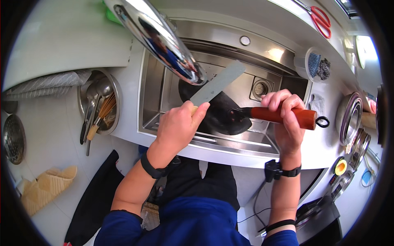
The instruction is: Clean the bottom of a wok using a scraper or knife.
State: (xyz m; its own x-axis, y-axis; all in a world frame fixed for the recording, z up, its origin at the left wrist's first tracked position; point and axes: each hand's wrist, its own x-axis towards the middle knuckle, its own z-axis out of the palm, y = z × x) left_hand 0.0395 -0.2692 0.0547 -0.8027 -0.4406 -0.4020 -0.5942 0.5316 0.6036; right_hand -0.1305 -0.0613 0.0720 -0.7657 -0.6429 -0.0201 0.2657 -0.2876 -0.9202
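Observation:
My left hand (178, 124) grips a long flat tool (220, 82) with a grey, blunt-ended blade. A bit of its pale handle shows by my thumb. The blade slants up and right across a black wok (226, 107); I cannot tell whether it touches. The wok is tipped within a stainless steel sink (172, 92). My right hand (287, 117) is closed around the wok's red-brown wooden handle (266, 113), which ends in a black hanging ring. A chrome tap (163, 40) hangs over the sink and hides the wok's far left part.
Left of the sink, a steel bowl (116, 101) holds ladles and a bamboo whisk. The drain (261, 88) is at the sink's right. Beyond are a tub (303, 66) with scrubbers, stacked steel bowls (349, 118) and red-handled scissors (321, 21). A grey cloth (317, 104) lies beside the sink.

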